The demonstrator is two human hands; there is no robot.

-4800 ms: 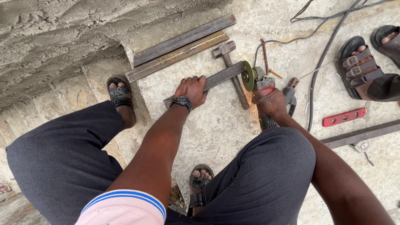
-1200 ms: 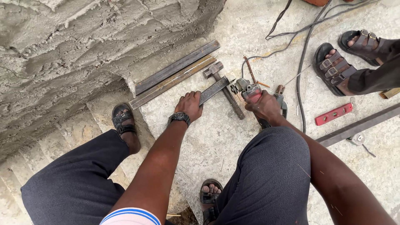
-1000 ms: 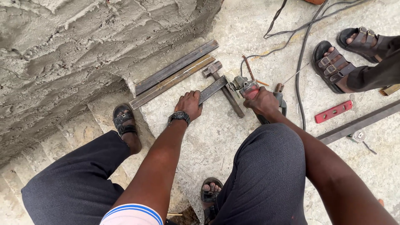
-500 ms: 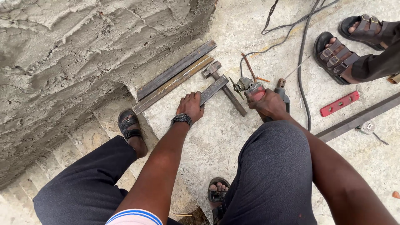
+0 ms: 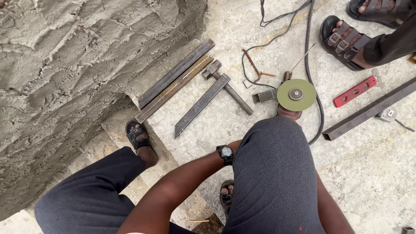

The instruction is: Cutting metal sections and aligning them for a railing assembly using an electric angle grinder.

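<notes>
1. Grinder (image 5: 296,94) sits just past the right knee (image 5: 277,156), its green disc facing up, which looks meant to keep the wheel off the concrete floor (image 5: 372,173).
2. A short cut-off (image 5: 264,96) lies touching the disc's left edge, and a cable (image 5: 313,65) runs from the grinder toward the far side.
3. The cut bar (image 5: 201,105) lies free to the left, one end angled, its far end resting across a hammer (image 5: 227,86); two longer bars (image 5: 175,80) lie by the mortar wall (image 5: 78,65).
4. The left arm crosses low with a watch (image 5: 225,152) at the wrist; the hand tucks behind the knee, so I cannot tell its grip.
5. The right arm reaches toward the grinder, but the knee hides the hand, so its grip is unclear too.
6. Another person's sandalled foot (image 5: 344,41) and a red level (image 5: 354,91) lie far right.
</notes>
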